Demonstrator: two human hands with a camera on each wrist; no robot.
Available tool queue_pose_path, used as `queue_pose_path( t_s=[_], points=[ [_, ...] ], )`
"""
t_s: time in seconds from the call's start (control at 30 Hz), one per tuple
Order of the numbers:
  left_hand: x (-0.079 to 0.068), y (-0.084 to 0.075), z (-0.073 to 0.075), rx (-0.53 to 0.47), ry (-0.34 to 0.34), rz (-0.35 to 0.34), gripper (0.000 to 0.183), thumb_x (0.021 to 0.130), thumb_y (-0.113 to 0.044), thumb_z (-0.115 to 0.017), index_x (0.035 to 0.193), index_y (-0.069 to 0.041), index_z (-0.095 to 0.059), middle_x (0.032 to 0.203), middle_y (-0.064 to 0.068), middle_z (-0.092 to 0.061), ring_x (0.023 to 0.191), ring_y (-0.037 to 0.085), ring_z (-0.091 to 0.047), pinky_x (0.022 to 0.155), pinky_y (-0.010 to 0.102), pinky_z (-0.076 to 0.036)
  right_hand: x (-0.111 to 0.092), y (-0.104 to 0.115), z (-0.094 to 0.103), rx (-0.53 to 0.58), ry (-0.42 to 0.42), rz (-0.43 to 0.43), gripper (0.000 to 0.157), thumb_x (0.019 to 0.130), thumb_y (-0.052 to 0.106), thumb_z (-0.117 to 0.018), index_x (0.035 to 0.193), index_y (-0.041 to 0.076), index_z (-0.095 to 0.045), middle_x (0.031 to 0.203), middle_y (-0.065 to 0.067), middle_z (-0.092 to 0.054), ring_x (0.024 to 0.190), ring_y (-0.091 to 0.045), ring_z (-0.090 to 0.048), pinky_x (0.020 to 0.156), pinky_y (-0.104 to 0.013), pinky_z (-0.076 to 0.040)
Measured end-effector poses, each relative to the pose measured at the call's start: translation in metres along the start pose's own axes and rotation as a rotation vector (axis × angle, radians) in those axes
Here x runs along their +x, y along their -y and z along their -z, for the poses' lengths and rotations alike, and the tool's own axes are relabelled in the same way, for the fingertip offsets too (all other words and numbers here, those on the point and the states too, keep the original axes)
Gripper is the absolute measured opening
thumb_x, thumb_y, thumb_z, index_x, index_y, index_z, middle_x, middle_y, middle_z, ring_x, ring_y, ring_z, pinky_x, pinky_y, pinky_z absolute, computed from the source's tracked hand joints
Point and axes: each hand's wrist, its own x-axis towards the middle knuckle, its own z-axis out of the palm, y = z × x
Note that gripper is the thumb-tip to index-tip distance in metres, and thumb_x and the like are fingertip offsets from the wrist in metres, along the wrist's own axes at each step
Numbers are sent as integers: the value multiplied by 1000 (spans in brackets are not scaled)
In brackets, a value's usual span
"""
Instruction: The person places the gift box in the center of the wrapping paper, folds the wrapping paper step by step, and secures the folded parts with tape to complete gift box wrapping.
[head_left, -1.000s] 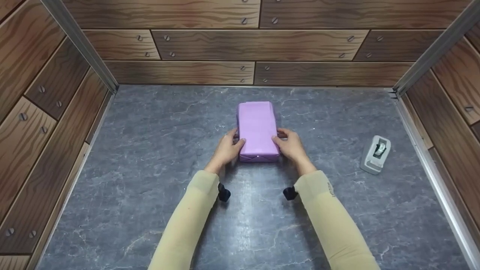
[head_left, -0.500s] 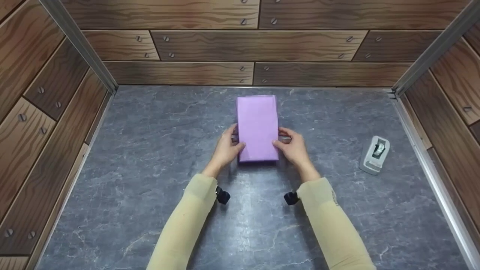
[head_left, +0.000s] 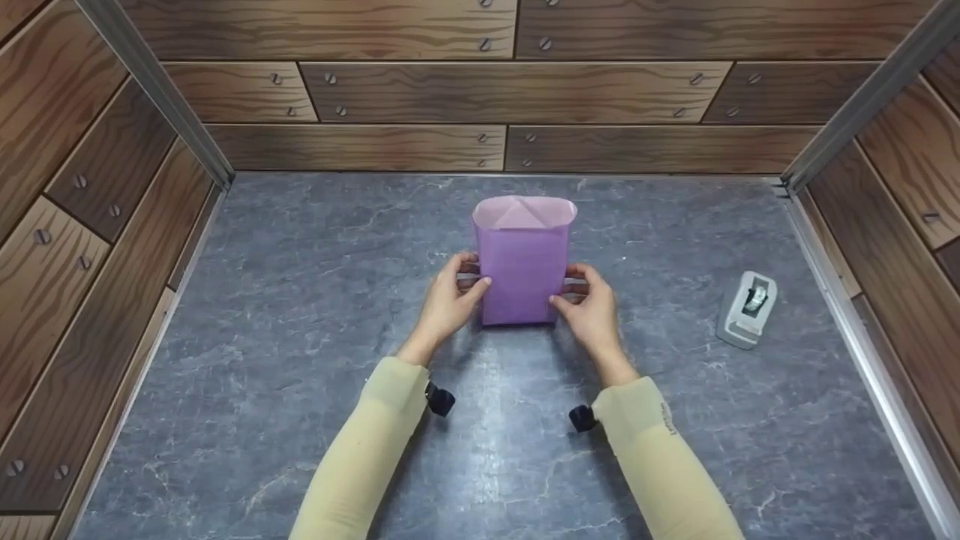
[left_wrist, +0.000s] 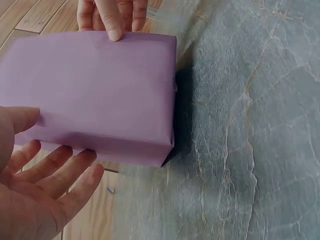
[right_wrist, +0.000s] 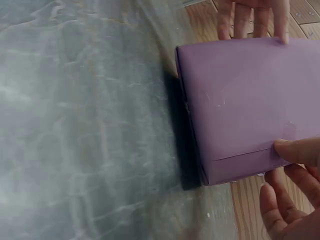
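A purple paper bag (head_left: 523, 274) stands upright on the grey marbled surface, its top spread open and its paler inside showing. My left hand (head_left: 448, 300) holds its left side, thumb on the front face and fingers along the side. On the opposite side my right hand (head_left: 590, 307) grips it the same way, thumb on the front. In the left wrist view the bag (left_wrist: 100, 90) shows a smooth face and a squared bottom edge. A folded seam runs along the bag (right_wrist: 245, 105) in the right wrist view, near the right thumb.
A grey tape dispenser (head_left: 748, 311) with a roll of clear tape stands to the right on the marbled surface (head_left: 300, 300). Wood-patterned walls (head_left: 517, 94) enclose the back and both sides, with metal rails at the corners and right edge.
The bag lay flat with its folded end toward me. It has been tipped upright between both hands, and its open top now shows. Both hands still hold its sides.
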Motion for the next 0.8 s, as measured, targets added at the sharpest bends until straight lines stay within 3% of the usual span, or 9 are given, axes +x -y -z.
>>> queue_pose_path(
  t_s=[0.2, 0.47, 0.6, 0.8],
  points=[
    [-6, 0, 1, 30, 7, -28, 32, 86, -15, -62, 114, -4, -50, 105, 11, -58, 88, 19, -62, 76, 26, -50, -8, -2, -2, -19, -14, -10, 44, 70, -4, -73, 109, 4, -55, 107, -9, -58, 89, -22, -60, 73, -32, -51],
    [-19, -6, 0, 111, 44, -48, 30, 87, -17, -60, 113, -8, -49, 110, 9, -56, 97, 17, -59, 79, 26, -48, -17, -4, 1, 78, -14, 10, 41, 68, -3, -73, 105, 0, -55, 101, -14, -60, 90, -28, -61, 75, -44, -50],
    [-22, -8, 1, 116, 1, -73, 32, 87, -21, -61, 114, -8, -51, 111, 7, -56, 95, 15, -60, 81, 34, -48, -19, 3, 4, 129, -16, 10, 40, 71, 5, -76, 105, 0, -56, 101, -13, -60, 92, -26, -59, 76, -43, -49],
    [-23, -13, 0, 123, -89, -127, 29, 87, -25, -60, 111, -9, -56, 107, 4, -58, 87, 10, -61, 78, 41, -48, -23, 34, 9, 189, -91, 132, 32, 77, 4, -70, 101, -9, -55, 97, -20, -59, 90, -29, -58, 74, -44, -48]
  ],
)
